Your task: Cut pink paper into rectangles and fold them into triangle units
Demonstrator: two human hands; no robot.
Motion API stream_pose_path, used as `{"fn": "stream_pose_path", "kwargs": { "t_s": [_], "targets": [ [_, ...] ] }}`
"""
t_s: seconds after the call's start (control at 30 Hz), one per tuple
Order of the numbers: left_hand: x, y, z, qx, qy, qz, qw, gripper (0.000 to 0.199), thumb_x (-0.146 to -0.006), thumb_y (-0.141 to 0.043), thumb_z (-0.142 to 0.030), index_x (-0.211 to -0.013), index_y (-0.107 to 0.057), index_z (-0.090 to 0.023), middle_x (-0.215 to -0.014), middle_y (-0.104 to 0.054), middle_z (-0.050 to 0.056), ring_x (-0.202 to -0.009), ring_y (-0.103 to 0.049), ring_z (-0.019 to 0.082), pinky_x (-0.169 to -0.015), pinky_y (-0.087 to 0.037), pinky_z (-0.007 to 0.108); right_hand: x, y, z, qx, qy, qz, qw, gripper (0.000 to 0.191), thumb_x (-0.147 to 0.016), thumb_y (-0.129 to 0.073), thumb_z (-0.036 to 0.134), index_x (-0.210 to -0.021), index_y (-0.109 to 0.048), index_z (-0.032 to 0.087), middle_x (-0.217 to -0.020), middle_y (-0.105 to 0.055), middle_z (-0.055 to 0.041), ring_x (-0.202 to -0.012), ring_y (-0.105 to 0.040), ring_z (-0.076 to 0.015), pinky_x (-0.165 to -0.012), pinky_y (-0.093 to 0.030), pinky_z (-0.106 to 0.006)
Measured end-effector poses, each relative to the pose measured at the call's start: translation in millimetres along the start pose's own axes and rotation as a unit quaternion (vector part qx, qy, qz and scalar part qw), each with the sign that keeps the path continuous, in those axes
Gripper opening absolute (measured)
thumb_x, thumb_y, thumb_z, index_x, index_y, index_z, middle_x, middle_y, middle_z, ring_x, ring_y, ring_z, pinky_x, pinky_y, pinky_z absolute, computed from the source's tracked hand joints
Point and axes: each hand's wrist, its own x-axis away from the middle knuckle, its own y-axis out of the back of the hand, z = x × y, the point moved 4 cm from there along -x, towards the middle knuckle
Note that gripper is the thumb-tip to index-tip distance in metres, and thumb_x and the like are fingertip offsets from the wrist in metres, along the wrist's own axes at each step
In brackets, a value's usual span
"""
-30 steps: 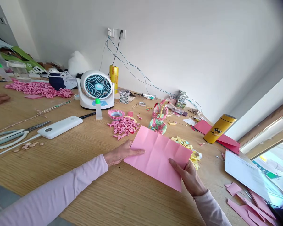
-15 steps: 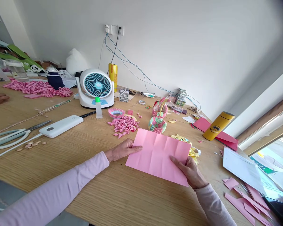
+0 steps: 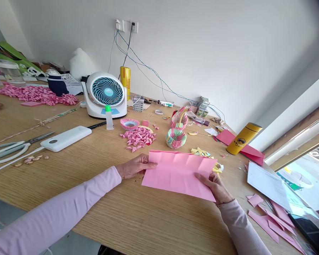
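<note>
Above the worktop (image 3: 122, 219), the left hand (image 3: 133, 167) and right hand (image 3: 219, 188) grasp opposite ends of a pink sheet (image 3: 175, 175) between their fingers. Creasing appears done; the sheet is uncut, spread open. Beyond, finished folded pieces (image 3: 139, 136) lie heaped beside a striped bowl (image 3: 124, 126).

Creased, matt pink paper sheet (image 3: 179, 173)

And it's pale lilac here, left sleeve (image 3: 66, 209) long and softly creased, right sleeve (image 3: 240, 226) matching, both plain, close-fitting!
</note>
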Motion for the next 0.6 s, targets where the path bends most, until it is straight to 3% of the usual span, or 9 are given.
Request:
{"fn": "stream_pose_path", "kwargs": {
  "t_s": [0.17,0.33,0.6],
  "targets": [
    [-0.3,2.7,4.1,0.094,0.028,0.007,0.995,0.017,-0.071,-0.073,-0.027,-0.085,-0.073,-0.017,-0.083,-0.068,0.003,-0.073,-0.061,0.011,-0.067,-0.048,0.020,-9.4,13.0,-9.6,-0.033,-0.011,0.016,0.999,0.024,-0.060,-0.082,0.033,-0.078,-0.074,0.020,-0.072,-0.073,-0.0044,-0.054,-0.064,-0.0186,-0.048,-0.050,-0.028],
    [-2.9,7.6,8.2,0.129,0.035,0.001,0.991,0.010,-0.070,-0.067,-0.021,-0.077,-0.071,-0.015,-0.072,-0.061,0.001,-0.060,-0.054,0.009,-0.055,-0.045,0.020,-14.5,16.6,-15.7,-0.051,-0.001,0.032,0.998,0.021,-0.064,-0.076,0.038,-0.070,-0.067,0.020,-0.064,-0.066,-0.0029,-0.044,-0.055,-0.0140,-0.037,-0.042,-0.024],
    [-8.6,12.2,9.0,0.055,0.014,-0.008,0.998,0.034,-0.079,-0.049,-0.045,-0.077,-0.062,-0.013,-0.073,-0.055,0.003,-0.064,-0.052,0.014,-0.058,-0.044,0.027,-14.8,7.8,-15.7,-0.039,-0.010,0.072,0.997,0.018,-0.066,-0.078,0.026,-0.060,-0.061,0.020,-0.060,-0.062,0.0007,-0.045,-0.053,-0.0107,-0.039,-0.037,-0.019]
  ]
}}
